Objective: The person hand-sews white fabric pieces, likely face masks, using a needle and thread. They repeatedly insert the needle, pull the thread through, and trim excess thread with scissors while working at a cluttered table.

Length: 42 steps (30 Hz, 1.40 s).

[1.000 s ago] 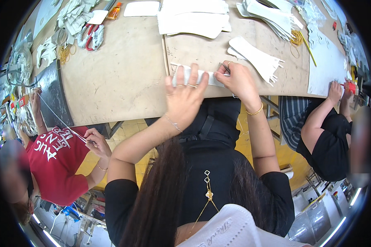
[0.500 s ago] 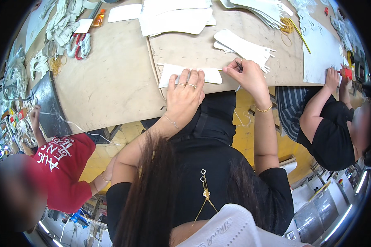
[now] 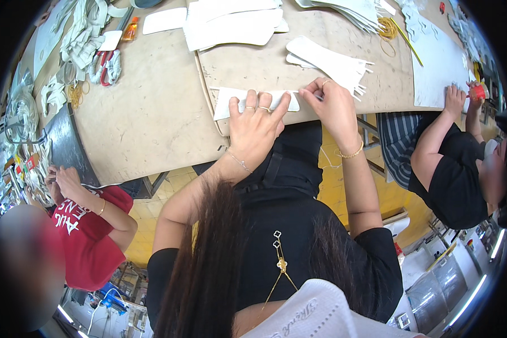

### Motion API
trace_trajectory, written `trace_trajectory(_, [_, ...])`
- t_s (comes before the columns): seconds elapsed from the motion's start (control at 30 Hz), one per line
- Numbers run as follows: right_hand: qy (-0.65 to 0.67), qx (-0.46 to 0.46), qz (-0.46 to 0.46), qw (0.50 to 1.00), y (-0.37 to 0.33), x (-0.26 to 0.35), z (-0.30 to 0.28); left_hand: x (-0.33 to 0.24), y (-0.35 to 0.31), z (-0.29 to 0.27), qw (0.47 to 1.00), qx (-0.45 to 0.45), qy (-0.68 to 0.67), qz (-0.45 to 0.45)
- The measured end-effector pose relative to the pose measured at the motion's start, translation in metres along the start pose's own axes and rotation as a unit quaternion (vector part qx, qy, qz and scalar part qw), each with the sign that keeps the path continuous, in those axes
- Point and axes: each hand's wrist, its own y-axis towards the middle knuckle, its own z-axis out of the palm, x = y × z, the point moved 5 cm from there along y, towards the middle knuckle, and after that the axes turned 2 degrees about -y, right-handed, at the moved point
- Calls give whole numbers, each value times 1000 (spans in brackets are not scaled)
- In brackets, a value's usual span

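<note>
My left hand lies with spread fingers on a white, flat cut piece near the table's front edge, holding it down. Along the far edge of that piece runs a thin white cord. At the cord's right end my right hand is closed in a pinch. A bit of something dark shows by its fingers, mostly hidden. Just beyond the right hand are white pieces with thin cord ends sticking out on their right side.
White panels are piled at the far middle, more at far right beside yellow rubber bands. Red-handled scissors, an orange bottle and white strips lie left. People sit at both sides, one in red, one in black.
My left hand's fingers have spread wider on the white piece. My right hand has shifted slightly left, and the dark pointed tool is now mostly hidden. The left co-worker's hands have come together.
</note>
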Motion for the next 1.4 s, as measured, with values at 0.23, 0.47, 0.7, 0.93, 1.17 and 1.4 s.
trace_trajectory(0.23, [-35,-87,-119,988,-66,19,6,0,3,-4,1000,0,14,19])
trace_trajectory(0.47, [-59,-110,-120,985,-78,17,16,0,8,-6,999,30,25,33])
trace_trajectory(0.7, [-58,-96,-109,988,-79,16,15,-1,7,-3,996,70,29,37])
trace_trajectory(0.93, [-53,-98,-108,988,-79,15,17,-2,8,-7,997,27,32,57])
trace_trajectory(1.17, [-63,-95,-112,987,-79,18,18,-2,13,-10,998,32,28,56])
trace_trajectory(1.4, [-87,-72,-103,988,-77,18,20,-1,15,-12,996,60,17,57])
